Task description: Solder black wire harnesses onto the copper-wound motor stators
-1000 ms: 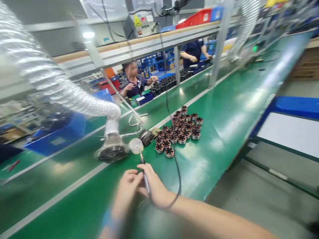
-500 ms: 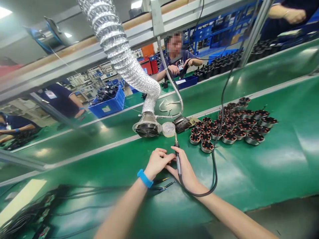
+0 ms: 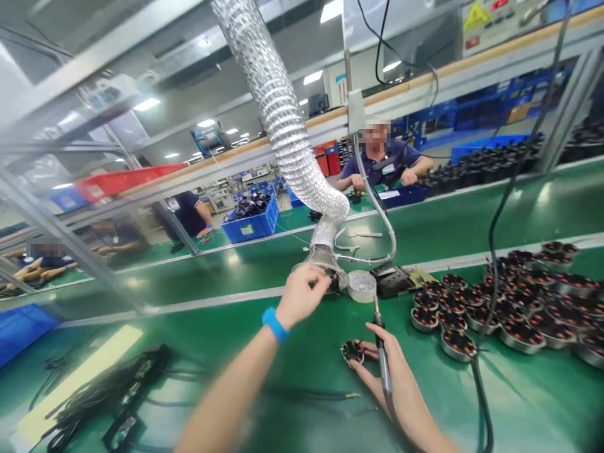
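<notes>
My right hand (image 3: 401, 384) grips a soldering iron (image 3: 383, 362), its tip pointing up and away. The thumb and fingers of that hand also hold a small wound motor stator (image 3: 353, 353) with a metal rim and reddish coils. My left hand (image 3: 302, 299), a blue band at its wrist, is raised in front of the fume extractor nozzle (image 3: 334, 280). Its fingers are closed in a pinch; what is between them is hidden. Beyond the iron's tip sits a round pale tub (image 3: 362, 286). Blurred dark cables (image 3: 311, 394) lie on the bench below the hands.
Many similar stators (image 3: 521, 333) cluster at right. A dark flat box (image 3: 394, 281) stands behind the tub. A silver duct (image 3: 295, 138) hangs down to the nozzle. Cable bundles (image 3: 89, 396) and a yellow strip (image 3: 89, 377) lie at left. Across the bench a person (image 3: 394, 160) works.
My left hand has moved away from the right hand, up towards the nozzle. The stator in my right hand has come into sight. The camera view has shifted.
</notes>
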A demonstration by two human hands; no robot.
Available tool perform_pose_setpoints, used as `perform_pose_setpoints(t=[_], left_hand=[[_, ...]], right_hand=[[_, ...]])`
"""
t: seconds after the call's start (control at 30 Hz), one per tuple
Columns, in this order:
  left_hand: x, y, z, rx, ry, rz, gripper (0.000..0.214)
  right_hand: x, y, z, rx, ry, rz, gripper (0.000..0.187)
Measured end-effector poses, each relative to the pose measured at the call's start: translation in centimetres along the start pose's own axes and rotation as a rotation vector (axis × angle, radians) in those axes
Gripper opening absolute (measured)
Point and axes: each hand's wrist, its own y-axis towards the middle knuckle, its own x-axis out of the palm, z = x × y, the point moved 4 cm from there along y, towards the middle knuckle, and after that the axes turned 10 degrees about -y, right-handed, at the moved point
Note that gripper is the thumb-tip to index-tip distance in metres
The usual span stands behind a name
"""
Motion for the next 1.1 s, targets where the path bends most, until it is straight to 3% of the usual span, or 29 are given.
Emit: perform_pose_setpoints(t=[0.07, 0.13, 0.2, 0.27, 0.37, 0.43, 0.53, 0.6, 0.63, 0.7, 0.8, 0.87, 0.97, 1.1], left_hand=[[-3.3, 4.1, 0.1, 0.206, 0.376, 0.103, 0.022], [-5.6, 7.5, -0.5, 0.302, 0.75, 0.046, 0.03], [-7.4, 9.5, -1.6, 0.288, 0.984, -0.074, 0.034], [-9.2, 9.8, -2.6, 0.225, 1.054, -0.158, 0.026], [-13.0, 7.6, -3.7, 0.123, 1.04, -0.177, 0.028], [-16.6, 5.0, -3.7, 0.064, 1.051, -0.105, 0.037], [-22.4, 0.1, -1.5, 0.162, 1.027, 0.184, 0.034], [-24.2, -3.6, 0.9, 0.291, 1.009, 0.254, 0.024], [-24.1, -5.6, 2.1, 0.37, 1.019, 0.237, 0.019], [-21.6, -9.7, 4.1, 0.551, 1.064, 0.103, 0.022], [-14.3, -16.2, 5.3, 0.752, 1.109, -0.225, 0.026], [-8.9, -20.2, 5.5, 0.796, 0.957, -0.426, 0.024], [-3.1, -24.0, 5.6, 0.674, 0.692, -0.534, 0.019], [0.3, -24.9, 5.8, 0.51, 0.6, -0.54, 0.012]], right_hand=[[0.2, 0.0, 0.6, -0.02, -0.02, 0.035, 0.062], [0.4, 0.2, 1.0, -0.039, -0.024, 0.053, 0.064], [0.5, 0.3, 1.0, -0.044, -0.029, 0.053, 0.065], [0.2, 0.4, 0.6, -0.041, -0.037, 0.037, 0.066], [-0.4, 0.4, -0.7, -0.056, -0.04, -0.008, 0.066], [-0.7, 0.3, -1.3, -0.054, -0.039, -0.019, 0.066], [-0.7, 0.3, -1.6, -0.025, -0.049, -0.026, 0.067], [-0.7, 0.3, -1.7, -0.001, -0.045, -0.029, 0.068], [-0.7, 0.3, -1.8, 0.007, -0.04, -0.035, 0.068], [-0.8, 0.3, -2.2, 0.013, -0.031, -0.051, 0.066], [-0.9, 0.4, -2.7, 0.007, -0.024, -0.071, 0.063], [-1.0, 0.5, -3.0, 0.001, -0.021, -0.078, 0.061], [-1.2, 0.5, -3.2, -0.007, -0.032, -0.077, 0.06], [-1.3, 0.5, -3.4, -0.024, -0.04, -0.085, 0.06]])
